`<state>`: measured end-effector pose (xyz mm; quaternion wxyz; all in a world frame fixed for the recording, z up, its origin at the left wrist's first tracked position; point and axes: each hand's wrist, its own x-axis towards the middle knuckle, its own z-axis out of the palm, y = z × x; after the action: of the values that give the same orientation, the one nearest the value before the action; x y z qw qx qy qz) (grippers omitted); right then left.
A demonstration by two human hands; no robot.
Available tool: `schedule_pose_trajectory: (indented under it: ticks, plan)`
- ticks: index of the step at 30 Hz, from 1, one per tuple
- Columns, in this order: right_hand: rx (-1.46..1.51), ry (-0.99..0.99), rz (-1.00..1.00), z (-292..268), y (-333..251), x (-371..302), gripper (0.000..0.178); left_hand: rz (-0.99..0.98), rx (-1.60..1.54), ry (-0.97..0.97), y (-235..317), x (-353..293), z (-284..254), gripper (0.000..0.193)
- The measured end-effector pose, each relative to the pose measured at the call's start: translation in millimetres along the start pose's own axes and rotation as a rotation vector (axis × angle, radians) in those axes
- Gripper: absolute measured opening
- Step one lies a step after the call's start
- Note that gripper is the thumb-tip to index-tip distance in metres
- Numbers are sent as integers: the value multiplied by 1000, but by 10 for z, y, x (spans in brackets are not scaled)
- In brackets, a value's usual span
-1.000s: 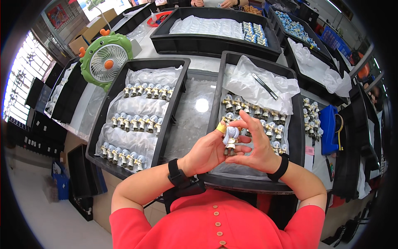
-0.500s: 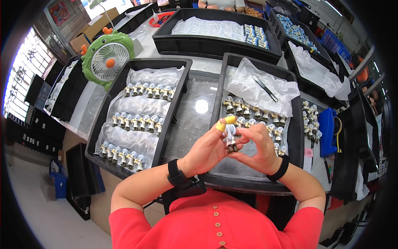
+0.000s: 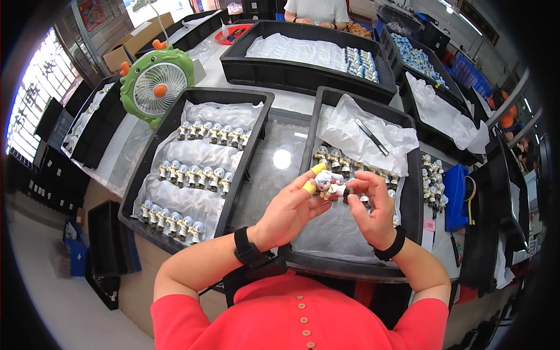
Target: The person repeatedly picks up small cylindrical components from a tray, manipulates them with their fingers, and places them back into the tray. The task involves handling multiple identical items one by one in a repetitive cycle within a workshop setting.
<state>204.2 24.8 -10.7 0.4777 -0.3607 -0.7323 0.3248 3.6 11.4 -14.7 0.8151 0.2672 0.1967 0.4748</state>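
A small figurine with pale blue-grey hair, light clothes and dark boots is held in the air above the right-hand tray. Yellow covers wrap two fingertips of my left hand, which is closed around the figurine's head end. My right hand pinches at the boots with its thumb and fingers. The figurine lies tilted sideways between both hands, its front turned up. Beneath them, rows of similar figurines lie in the tray, partly hidden by my hands. A dark pen rests there on white wrapping sheet.
The left tray holds three rows of figurines on white sheet. A green fan stands behind it. More figurines and a blue bin are at right. Beyond a large black tray sits another person.
The figurine has turned from upright, its back showing, to lying sideways with its front up. My right hand has shifted slightly right, to its boots.
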Motion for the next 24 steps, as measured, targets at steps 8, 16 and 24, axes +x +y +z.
schedule_pose_trajectory:
  ticks: [8, 16, 24]
  plan:
    - [420, -99, 322, 26, 19, 12, 18, 2, 98, 36, 31, 17, -59, 45]
    - [176, -124, 229, 24, 146, 10, 28, 2, 141, 81, 12, 20, -69, 35]
    - [-104, -143, 60, 70, -49, 58, 39, -16, 181, 113, 7, 0, -29, 34]
